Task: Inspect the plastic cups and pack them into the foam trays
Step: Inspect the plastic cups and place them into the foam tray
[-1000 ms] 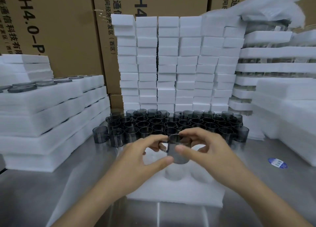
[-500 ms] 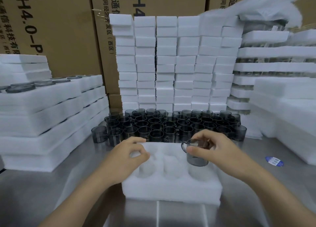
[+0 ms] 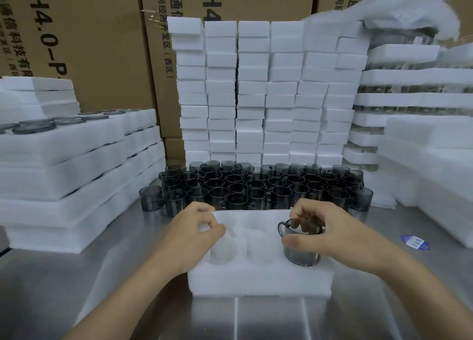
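A white foam tray (image 3: 258, 279) with round pockets lies on the steel table in front of me. My right hand (image 3: 332, 233) grips a smoky grey plastic cup (image 3: 302, 252) by its rim, thumb on the outside and fingers inside, and the cup sits partly down in the tray's front right pocket. My left hand (image 3: 194, 231) rests on the tray's left side with fingers curled at its far left corner. Behind the tray stand several rows of loose grey cups (image 3: 258, 186).
Stacks of filled foam trays (image 3: 66, 165) rise at the left. A wall of foam blocks (image 3: 263, 89) stands behind the cups, and more foam stacks (image 3: 422, 140) fill the right. Cardboard boxes (image 3: 97, 45) stand at the back. A blue sticker (image 3: 415, 242) lies on the table at right.
Both hands held the cup up in front of me; my left hand let go and went to the tray's left side, while my right hand carried the cup right and down into the pocket.
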{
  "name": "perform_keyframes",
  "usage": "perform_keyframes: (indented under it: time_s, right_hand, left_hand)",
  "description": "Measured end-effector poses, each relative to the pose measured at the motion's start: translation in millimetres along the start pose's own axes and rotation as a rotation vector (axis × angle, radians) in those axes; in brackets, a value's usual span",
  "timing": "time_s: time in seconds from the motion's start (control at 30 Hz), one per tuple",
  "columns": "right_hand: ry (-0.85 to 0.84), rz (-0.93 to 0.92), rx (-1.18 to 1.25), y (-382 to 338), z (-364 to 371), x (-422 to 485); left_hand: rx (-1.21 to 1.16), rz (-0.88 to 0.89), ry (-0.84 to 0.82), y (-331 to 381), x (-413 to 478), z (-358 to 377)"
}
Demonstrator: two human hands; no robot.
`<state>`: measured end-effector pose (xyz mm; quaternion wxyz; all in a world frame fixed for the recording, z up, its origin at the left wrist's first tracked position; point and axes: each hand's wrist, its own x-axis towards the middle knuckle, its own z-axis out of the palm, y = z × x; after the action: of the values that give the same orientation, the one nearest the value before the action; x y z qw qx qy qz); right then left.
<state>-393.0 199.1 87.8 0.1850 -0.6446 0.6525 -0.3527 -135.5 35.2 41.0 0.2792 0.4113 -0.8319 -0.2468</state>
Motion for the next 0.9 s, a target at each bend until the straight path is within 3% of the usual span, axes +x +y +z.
perform_keyframes:
  time_s: [0.3,0.53,0.73,0.9]
  right_hand:
    - [0.105,-0.014,-0.11,-2.9,2.6,-2.0]
    - [0.013,0.057,-0.213,-0.8,1.9,-2.3]
    - [0.104,-0.005,-0.199,-2.3,4.8,-2.9]
    - [0.059,-0.02,-0.286,0.3,5.8,-1.1]
  left_hand:
    - [-0.015,0.025,-0.022,-1.1,0.7,-0.4]
    - [-0.025,0.031,-0.022,-1.5,0.5,0.1]
    - [-0.025,0.034,-0.018,-2.1,0.4,-0.2]
    - [-0.025,0.034,-0.012,-2.4,0.7,0.3]
